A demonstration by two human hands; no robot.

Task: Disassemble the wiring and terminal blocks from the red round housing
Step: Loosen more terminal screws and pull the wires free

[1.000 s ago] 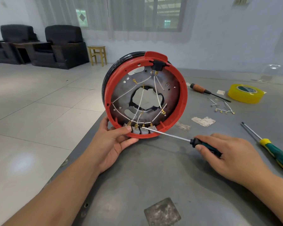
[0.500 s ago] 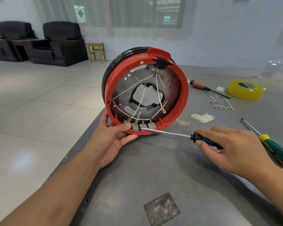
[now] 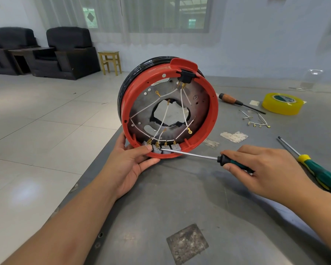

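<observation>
The red round housing point(image 3: 211, 119) stands on its edge on the grey table, its open side facing me. Thin white wires point(image 3: 165, 114) with brass lugs cross its metal plate down to a row of grey terminal blocks point(image 3: 167, 149) at the bottom rim. My left hand point(image 3: 129, 163) grips that bottom rim, with the thumb lying over the leftmost blocks. My right hand point(image 3: 264, 169) holds a green-and-black screwdriver point(image 3: 191, 154); its tip touches the blocks next to my left thumb.
A second green-and-yellow screwdriver point(image 3: 317, 173) lies at the right. Farther back are a wooden-handled screwdriver point(image 3: 235, 101), a yellow tape roll point(image 3: 282, 103), loose removed wires point(image 3: 256, 121) and white paper scraps point(image 3: 234, 136). The table's left edge runs below my left arm.
The screwdriver tip has slid left along the terminal blocks toward my left thumb. The housing has tilted slightly; my left hand keeps its hold.
</observation>
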